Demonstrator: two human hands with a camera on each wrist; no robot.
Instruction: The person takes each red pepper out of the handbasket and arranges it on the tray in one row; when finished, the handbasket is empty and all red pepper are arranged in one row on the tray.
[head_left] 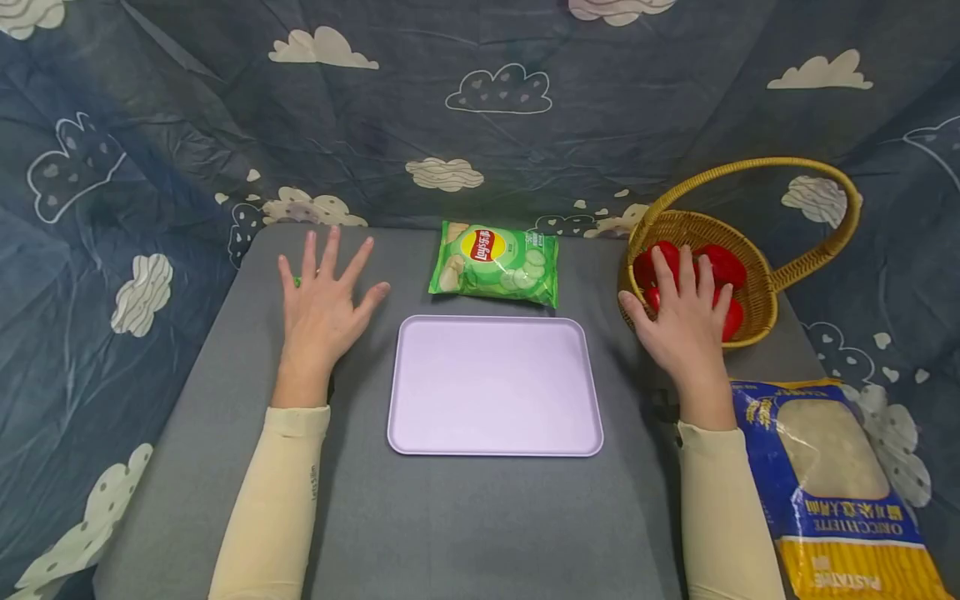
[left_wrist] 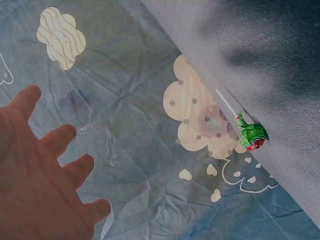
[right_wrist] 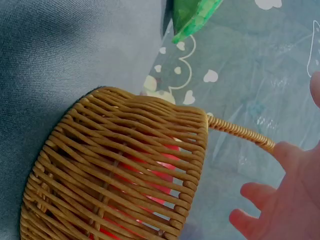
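Observation:
My left hand (head_left: 321,312) hovers above the table's far left part, fingers spread and holding nothing. A lollipop (left_wrist: 252,136) in a green and red wrapper lies near the table edge in the left wrist view; my left hand hides most of it in the head view. Over the near left rim of a woven basket (head_left: 761,321) is my right hand (head_left: 684,329), its fingers straight and apart. Several glossy red things (head_left: 723,265) sit in the basket, partly covered by that hand. In the right wrist view the hand (right_wrist: 295,195) is above the basket's side (right_wrist: 115,150), gripping nothing.
A lilac tray (head_left: 495,387) lies mid-table between my forearms. Behind it is a green bag of Lay's chips (head_left: 495,265). The blue and yellow orecchiette pasta bag (head_left: 832,467) lies beside my right forearm. The basket's tall handle (head_left: 750,164) arches upward. Cloud-patterned cloth surrounds the table.

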